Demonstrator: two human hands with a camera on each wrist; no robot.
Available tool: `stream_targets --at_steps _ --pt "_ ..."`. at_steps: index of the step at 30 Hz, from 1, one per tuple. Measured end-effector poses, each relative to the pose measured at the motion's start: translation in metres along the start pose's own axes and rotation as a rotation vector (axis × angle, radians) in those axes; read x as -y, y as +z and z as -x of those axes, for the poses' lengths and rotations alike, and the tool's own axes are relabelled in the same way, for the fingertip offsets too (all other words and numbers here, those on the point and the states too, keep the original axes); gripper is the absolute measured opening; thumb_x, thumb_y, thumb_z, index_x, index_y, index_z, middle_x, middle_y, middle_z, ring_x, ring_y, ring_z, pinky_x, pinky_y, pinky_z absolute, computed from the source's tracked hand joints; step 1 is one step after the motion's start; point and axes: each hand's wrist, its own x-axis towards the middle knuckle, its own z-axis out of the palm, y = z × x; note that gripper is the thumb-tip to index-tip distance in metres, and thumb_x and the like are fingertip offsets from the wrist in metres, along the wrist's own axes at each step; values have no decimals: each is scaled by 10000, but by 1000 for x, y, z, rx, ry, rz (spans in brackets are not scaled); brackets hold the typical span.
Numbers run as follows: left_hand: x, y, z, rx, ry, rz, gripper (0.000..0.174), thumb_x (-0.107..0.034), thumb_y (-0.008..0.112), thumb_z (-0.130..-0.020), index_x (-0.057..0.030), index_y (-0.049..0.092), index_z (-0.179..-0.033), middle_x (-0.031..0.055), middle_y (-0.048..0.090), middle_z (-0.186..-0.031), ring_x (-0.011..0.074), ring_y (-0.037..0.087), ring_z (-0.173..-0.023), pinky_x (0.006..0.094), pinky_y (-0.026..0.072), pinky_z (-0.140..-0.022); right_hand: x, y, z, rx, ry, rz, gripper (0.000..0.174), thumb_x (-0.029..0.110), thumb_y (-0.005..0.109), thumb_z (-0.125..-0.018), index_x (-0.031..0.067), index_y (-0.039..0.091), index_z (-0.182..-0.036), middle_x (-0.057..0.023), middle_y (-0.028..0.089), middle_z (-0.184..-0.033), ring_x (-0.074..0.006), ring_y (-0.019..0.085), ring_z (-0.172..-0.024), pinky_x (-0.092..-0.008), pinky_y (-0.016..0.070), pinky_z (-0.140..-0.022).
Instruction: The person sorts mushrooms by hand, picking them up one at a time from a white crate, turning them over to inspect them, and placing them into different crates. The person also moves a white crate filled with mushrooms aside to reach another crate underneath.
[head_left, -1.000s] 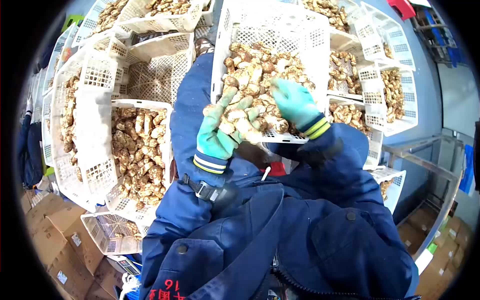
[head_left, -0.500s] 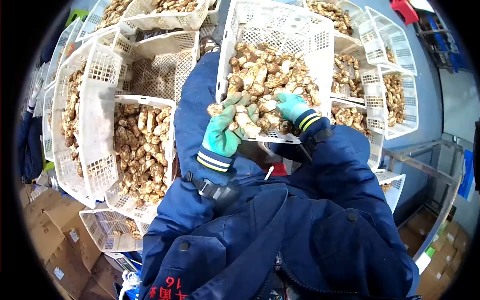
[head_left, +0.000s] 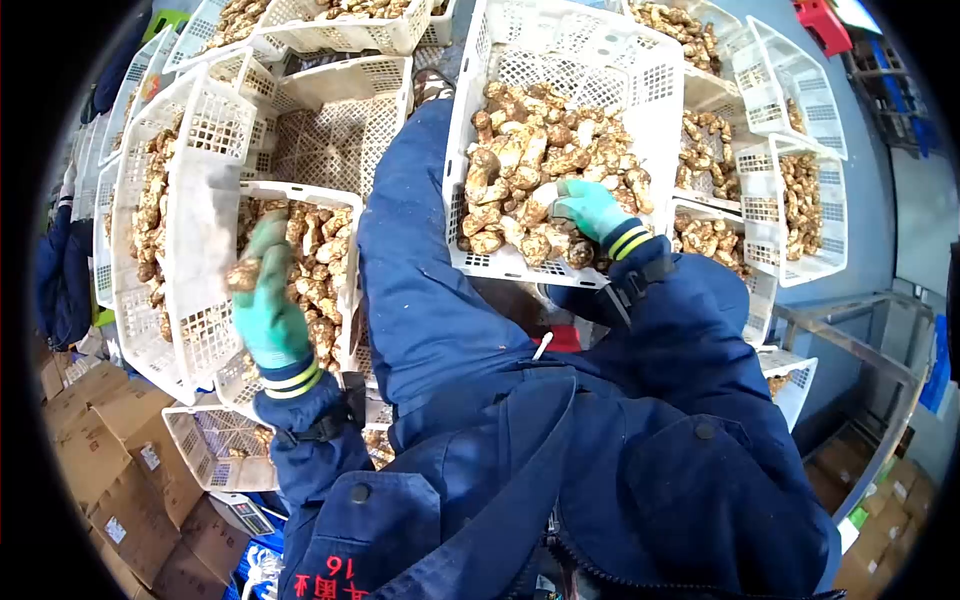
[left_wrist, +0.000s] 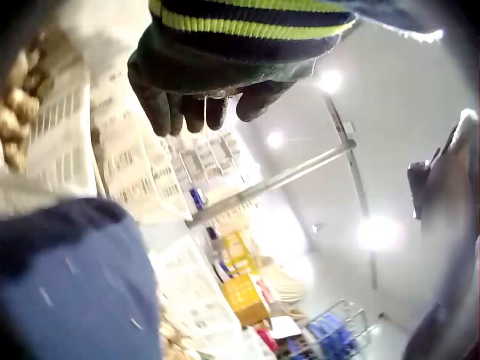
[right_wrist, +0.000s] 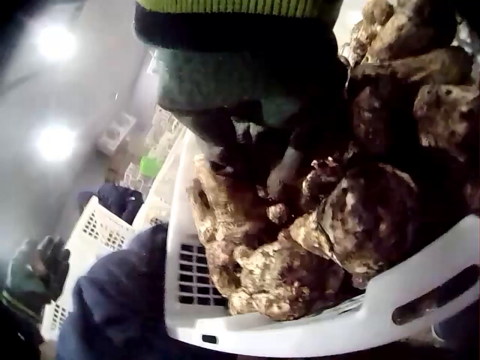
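Note:
My left hand (head_left: 272, 310), in a green glove, is over the left crate (head_left: 356, 215), which is filled with mushrooms. A blurred brown mushroom (head_left: 242, 275) is held at the left side of its fingers. In the left wrist view the gloved fingers (left_wrist: 217, 112) hang downward. My right hand (head_left: 590, 207), also gloved, reaches into the white crate (head_left: 530, 277) in front of me and grips a pale mushroom (head_left: 543, 197) among the piled mushrooms (head_left: 530, 130). In the right wrist view its dark fingertips press in among knobbly mushrooms (right_wrist: 285, 277) near the crate's rim.
An open crate (head_left: 330, 140) with a bare lattice floor stands at the back left. More mushroom crates (head_left: 800, 200) line the right side, next to a metal frame (head_left: 850, 330). Cardboard boxes (head_left: 130, 450) and a scale (head_left: 240, 512) are at the lower left.
My left hand has moved from the middle crate leftward to the left crate, and the mushrooms it held over the middle crate are no longer all in it. The right hand has stayed in the middle crate.

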Motion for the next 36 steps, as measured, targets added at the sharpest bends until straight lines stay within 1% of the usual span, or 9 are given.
stream_targets --at_steps 1,4,6,9,13,19,25,31,36 --pt "-4 29 0 99 -114 114 392 -201 497 -957 51 546 -1253 167 577 -1254 269 526 -1216 380 426 -1042 -3 -7 10 154 -166 -297 220 132 608 -860 36 666 -1049 -74 673 -876 -200 671 -851 -282 529 -732" --pt "21 105 15 301 -481 637 447 -254 478 -982 43 477 -1316 181 545 -1288 294 550 -1186 407 460 -1011 14 -15 40 143 -750 318 309 113 587 -867 -19 602 -1146 -89 660 -997 -186 644 -927 -284 525 -793" --pt "35 140 28 358 -725 812 500 -301 453 -994 36 426 -1362 223 518 -1330 342 540 -1206 439 467 -1009 31 -8 60 105 -792 361 410 110 585 -868 -49 547 -1243 -95 651 -1080 -170 624 -1017 -278 515 -847" --pt "40 167 38 440 -924 1151 523 -337 439 -1003 10 391 -1392 247 536 -1301 388 553 -1180 470 488 -992 54 31 91 87 -627 -388 410 51 604 -810 -14 601 -1215 -78 653 -1136 -178 622 -999 -295 498 -865" --pt "38 175 28 318 -779 1513 493 -279 442 -1008 -6 367 -1412 210 526 -1309 354 571 -1155 460 504 -974 69 47 108 -236 -1241 448 367 -36 508 -779 35 667 -1103 -131 668 -1057 -318 624 -1013 -383 481 -889" --pt "47 163 25 467 -690 1314 523 -206 463 -985 -23 294 -1445 211 532 -1287 346 589 -1139 472 512 -961 71 48 106 -337 -1198 422 260 -19 544 -813 5 662 -1044 -132 671 -1035 -319 633 -983 -385 495 -864" --pt "58 131 -5 272 -902 1200 378 -227 456 -1007 25 464 -1289 214 581 -1212 371 616 -1071 484 572 -849 41 17 95 -470 -1174 694 67 -29 567 -847 -19 602 -904 -141 674 -1018 -297 665 -902 -365 556 -743" --pt "-10 50 -209 37 -193 1052 390 -258 613 -929 44 525 -1159 224 575 -1200 415 591 -1095 485 546 -922 37 18 104 -392 -862 278 191 27 529 -884 -6 646 -1032 -140 674 -1034 -265 658 -943 -336 528 -836" --pt "22 65 -137 227 -443 875 318 -168 547 -943 27 507 -1191 275 561 -1207 418 589 -1099 474 549 -920 38 18 103 -368 -770 297 248 62 506 -917 -20 644 -1107 -126 682 -1046 -215 648 -975 -308 498 -882"
